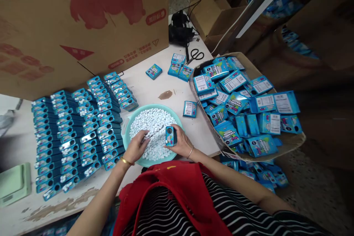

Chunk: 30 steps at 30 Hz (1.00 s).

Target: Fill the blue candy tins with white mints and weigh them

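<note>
The person wears a black top with thin white stripes (221, 210), its sleeves ending above the elbows, under a red apron (177, 188). A thin gold bangle (126, 161) circles the left wrist; a slimmer bracelet (190, 152) circles the right.

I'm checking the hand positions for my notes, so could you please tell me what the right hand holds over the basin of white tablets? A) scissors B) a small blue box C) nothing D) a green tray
B: the right hand grips a small blue box above the basin of white tablets.
</note>
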### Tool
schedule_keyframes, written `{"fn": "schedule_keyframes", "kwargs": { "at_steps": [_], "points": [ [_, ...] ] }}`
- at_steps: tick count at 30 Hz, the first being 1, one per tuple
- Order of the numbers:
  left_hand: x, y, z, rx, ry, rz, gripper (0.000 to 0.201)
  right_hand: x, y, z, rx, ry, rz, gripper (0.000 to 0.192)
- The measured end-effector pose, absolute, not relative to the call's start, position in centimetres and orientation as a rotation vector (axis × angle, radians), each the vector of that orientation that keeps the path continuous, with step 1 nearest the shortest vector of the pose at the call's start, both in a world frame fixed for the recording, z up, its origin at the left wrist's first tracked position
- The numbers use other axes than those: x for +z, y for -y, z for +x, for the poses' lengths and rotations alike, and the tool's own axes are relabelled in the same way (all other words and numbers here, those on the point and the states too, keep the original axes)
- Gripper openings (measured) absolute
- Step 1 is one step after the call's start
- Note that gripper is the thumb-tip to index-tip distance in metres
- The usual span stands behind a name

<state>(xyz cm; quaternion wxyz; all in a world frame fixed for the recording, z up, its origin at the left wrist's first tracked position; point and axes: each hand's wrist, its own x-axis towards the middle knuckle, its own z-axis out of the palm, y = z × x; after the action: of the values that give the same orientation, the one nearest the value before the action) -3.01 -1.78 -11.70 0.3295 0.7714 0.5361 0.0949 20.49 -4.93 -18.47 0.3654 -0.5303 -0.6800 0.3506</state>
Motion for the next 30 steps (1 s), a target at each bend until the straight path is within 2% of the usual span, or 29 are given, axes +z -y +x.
{"fn": "schedule_keyframes", "kwargs": {
  "at_steps": [3, 6, 13, 17, 20, 25, 30],
  "points": [
    [-8.2, 1.8, -2.9, 0.144, -1.342, 2.088, 0.025, -18.6, 4.5, 19.8, 0.827, 1.796, -1.322, 0.093],
    [-5.9, 1.7, -1.6, -0.069, -1.331, 2.18, 0.024, -18.6, 4.2, 19.2, 0.76, 1.853, -1.255, 0.084],
    [-1.3, 1.9, 4.8, -0.802, -1.553, 2.296, 0.03, -18.9, 4.3, 18.6, 0.695, 1.938, -1.183, 0.071],
    [0.1, 1.9, 5.4, -0.831, -1.524, 2.386, 0.03, -19.0, 4.1, 18.8, 0.687, 1.918, -1.193, 0.073],
    [-2.1, 1.0, 2.4, -0.656, -1.626, 2.383, 0.028, -19.0, 4.0, 19.2, 0.706, 1.87, -1.211, 0.079],
    [-12.0, -0.9, -2.6, -0.461, -1.779, 2.228, 0.031, -18.8, 4.1, 20.0, 0.771, 1.788, -1.281, 0.09],
    [-19.6, 0.2, -1.5, -0.285, -1.722, 2.153, 0.038, -18.2, 4.4, 20.4, 0.859, 1.763, -1.361, 0.091]
  ]
}}
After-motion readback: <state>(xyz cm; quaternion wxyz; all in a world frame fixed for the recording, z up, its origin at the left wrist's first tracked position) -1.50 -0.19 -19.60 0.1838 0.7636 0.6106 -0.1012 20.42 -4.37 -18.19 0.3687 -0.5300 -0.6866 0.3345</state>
